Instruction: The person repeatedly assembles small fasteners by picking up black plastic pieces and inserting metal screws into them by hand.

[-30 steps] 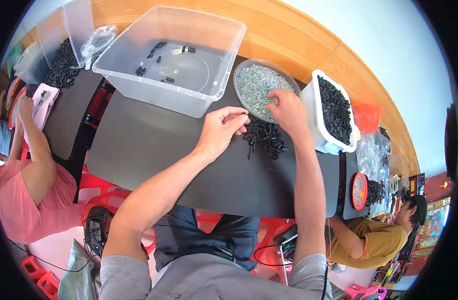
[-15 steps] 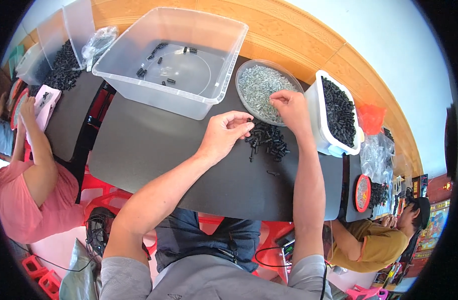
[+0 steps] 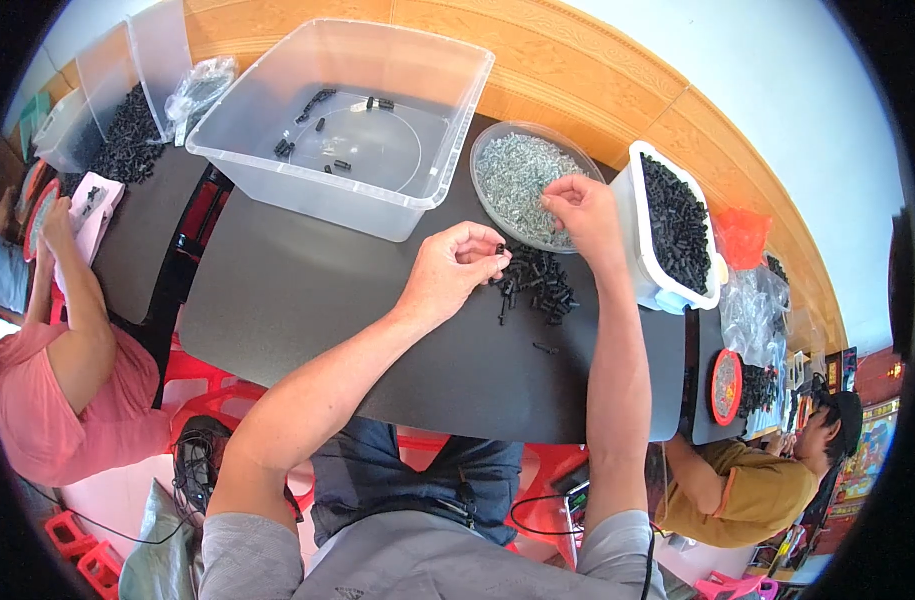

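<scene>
Left hand (image 3: 445,268) pinches a black piece (image 3: 500,248), likely to bare its end, as right hand (image 3: 587,215), grasp unclear, hangs over one o'clock's bowl (image 3: 488,212).

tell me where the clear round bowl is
In the head view, right of centre, the round bowl sits between the large clear bin and the white tub.

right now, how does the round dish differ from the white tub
The round dish is clear and circular; the white tub is opaque and roughly rectangular.
The dish looks shallower, the tub deeper.
The dish holds small silvery pieces, the tub black parts.
The right hand is over the dish, not the tub.
Both are open-topped.
</scene>
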A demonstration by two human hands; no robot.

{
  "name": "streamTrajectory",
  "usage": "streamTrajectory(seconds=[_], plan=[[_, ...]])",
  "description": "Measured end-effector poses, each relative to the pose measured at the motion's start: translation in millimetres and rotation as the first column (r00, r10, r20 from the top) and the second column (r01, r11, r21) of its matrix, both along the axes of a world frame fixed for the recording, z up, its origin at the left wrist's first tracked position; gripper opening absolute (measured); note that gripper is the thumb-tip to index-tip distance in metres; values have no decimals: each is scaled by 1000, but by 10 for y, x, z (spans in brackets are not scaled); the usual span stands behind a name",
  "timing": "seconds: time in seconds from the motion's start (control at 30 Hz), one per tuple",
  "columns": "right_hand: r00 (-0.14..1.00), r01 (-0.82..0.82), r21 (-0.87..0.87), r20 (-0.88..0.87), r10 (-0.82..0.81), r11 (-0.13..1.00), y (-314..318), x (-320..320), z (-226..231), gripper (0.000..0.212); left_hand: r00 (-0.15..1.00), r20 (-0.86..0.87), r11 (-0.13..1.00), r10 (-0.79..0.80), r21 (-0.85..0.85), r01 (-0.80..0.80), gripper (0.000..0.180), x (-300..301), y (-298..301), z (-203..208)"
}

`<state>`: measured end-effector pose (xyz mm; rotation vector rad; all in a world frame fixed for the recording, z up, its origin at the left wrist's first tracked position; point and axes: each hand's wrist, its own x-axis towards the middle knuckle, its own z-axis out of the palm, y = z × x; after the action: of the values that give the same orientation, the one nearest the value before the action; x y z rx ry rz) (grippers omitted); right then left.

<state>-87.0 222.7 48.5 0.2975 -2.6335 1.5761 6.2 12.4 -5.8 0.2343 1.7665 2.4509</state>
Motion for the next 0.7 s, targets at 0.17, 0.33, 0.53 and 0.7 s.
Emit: streamTrajectory(seconds=[0.17,0.33,0.53,0.7], plan=[[996,69,161,-63,-59,985,-34,20,14,14,1000,3,1000,16,14,-16,19,4,6,13],[992,-109,75,65,104,991,-149,177,264,11,999,-4,999,43,-1,-43,20,10,14,-1],[909,-356,17,238,342,934,-357,445,531,7,999,53,999,-7,-48,9,25,27,-41,82],[908,-395,133,208,364,909,-376,459,487,8,999,41,1000,-3,-13,4,25,39,-29,84]])
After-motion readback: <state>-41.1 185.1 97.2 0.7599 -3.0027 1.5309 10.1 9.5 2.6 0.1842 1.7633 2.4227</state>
